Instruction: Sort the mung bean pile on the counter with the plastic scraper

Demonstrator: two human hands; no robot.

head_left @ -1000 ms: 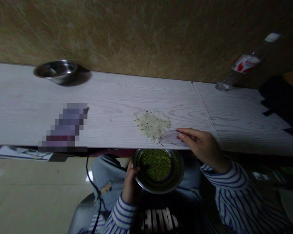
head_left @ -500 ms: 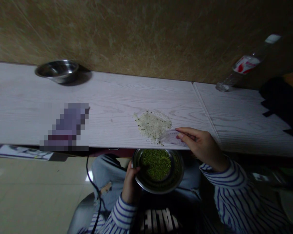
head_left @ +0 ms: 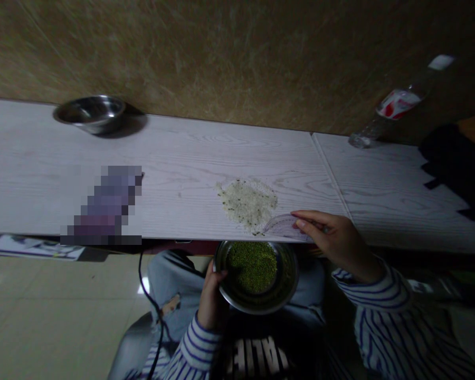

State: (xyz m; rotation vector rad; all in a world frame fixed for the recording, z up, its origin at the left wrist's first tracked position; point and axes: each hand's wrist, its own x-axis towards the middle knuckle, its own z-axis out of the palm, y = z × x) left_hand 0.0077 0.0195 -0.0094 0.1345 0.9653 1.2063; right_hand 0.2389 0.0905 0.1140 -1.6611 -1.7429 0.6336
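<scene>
My left hand [head_left: 212, 295] grips the left rim of a steel bowl [head_left: 288, 293], held over my lap just below the table edge. Green beans [head_left: 253, 266], which look like mung beans, cover the bowl's bottom. Between thumb and fingers, my right hand [head_left: 332, 235] pinches a clear plastic protractor [head_left: 283, 226] close to the tabletop. The protractor's curved edge lies at the lower right of a flat pile of white rice [head_left: 247, 205]. Scattered among the grains are a few dark green beans, some at the pile's lower edge.
A second steel bowl [head_left: 91, 115] stands at the back left by the wall. A pixelated purple object [head_left: 106, 206] lies at the left. At the right are a clear bottle [head_left: 396, 105] and a dark cloth item [head_left: 455, 163]. A black cable [head_left: 150, 301] hangs at the table's front.
My right hand has moved slightly right and down with the protractor, drawing it away from the rice pile. My left hand and the bowl of beans stay in place.
</scene>
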